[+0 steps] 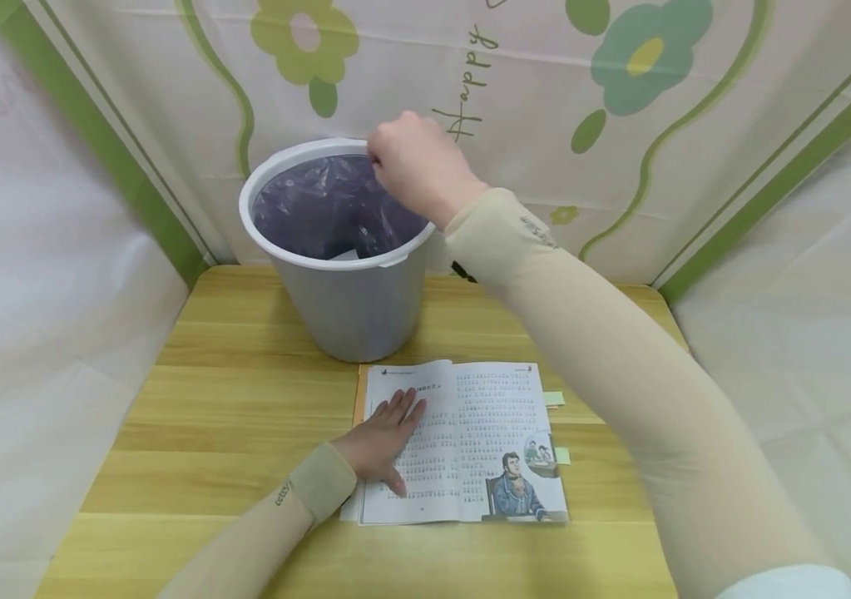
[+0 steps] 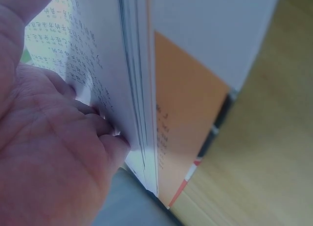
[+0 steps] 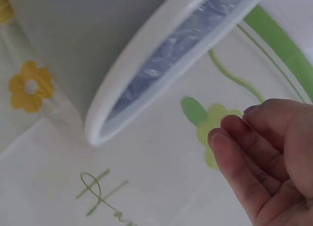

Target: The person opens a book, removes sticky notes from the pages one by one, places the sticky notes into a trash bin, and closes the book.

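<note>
My left hand (image 1: 378, 441) lies with spread fingers on the left page of an open book (image 1: 477, 408) with printed text and a picture of a seated person. In the left wrist view its fingers (image 2: 112, 138) press on the page, beside the book's orange-and-white cover (image 2: 181, 108). Above the right part of the rim of a grey bin (image 1: 353, 312) is my right hand (image 1: 419, 158). The right wrist view shows this hand's fingers (image 3: 230, 157) loosely curled, with nothing seen between them. A purple plastic liner (image 1: 305, 208) lines the bin, and a pale piece (image 1: 344, 255) shows inside.
The bin stands at the back of the wooden table (image 1: 200, 399), just behind the book. Green sticky tabs (image 1: 555, 398) stick out from the book's right edge. A flower-printed curtain (image 1: 530, 100) hangs behind, with pale cloth on both sides.
</note>
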Motion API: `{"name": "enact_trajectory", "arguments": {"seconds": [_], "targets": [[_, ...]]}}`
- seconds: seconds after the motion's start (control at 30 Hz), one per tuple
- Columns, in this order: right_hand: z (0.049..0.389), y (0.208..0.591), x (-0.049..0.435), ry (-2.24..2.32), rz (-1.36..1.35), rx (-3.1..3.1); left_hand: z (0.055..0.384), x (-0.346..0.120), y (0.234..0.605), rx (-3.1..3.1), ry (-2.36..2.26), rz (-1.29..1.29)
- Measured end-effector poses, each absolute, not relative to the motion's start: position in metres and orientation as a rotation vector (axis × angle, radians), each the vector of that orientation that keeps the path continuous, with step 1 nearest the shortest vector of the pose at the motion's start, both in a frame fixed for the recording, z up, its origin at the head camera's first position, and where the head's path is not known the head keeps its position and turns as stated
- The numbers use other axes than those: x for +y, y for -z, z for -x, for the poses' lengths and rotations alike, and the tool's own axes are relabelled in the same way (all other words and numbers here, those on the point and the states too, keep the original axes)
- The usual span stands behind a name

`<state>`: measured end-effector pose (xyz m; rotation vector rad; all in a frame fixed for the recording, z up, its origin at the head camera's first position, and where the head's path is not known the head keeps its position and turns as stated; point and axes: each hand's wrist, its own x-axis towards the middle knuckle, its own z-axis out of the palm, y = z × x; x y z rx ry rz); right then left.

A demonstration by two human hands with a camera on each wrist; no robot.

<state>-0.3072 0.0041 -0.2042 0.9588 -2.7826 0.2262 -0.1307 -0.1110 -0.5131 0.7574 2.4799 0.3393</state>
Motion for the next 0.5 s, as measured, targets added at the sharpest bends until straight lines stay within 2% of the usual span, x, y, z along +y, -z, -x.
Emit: {"name": "enact_trajectory", "arguments": {"seconds": [0.23,0.5], "targets": [[0.276,0.197,0.053,-0.452,-0.909,-2.552,0.134,-0.115,0.511,2.479,-0.34,-0.752],[0.251,0.216,0.104,-0.551,-0.909,-2.323,0.138,-0.12,0.512,2.462,-0.346,-0.723]]}}
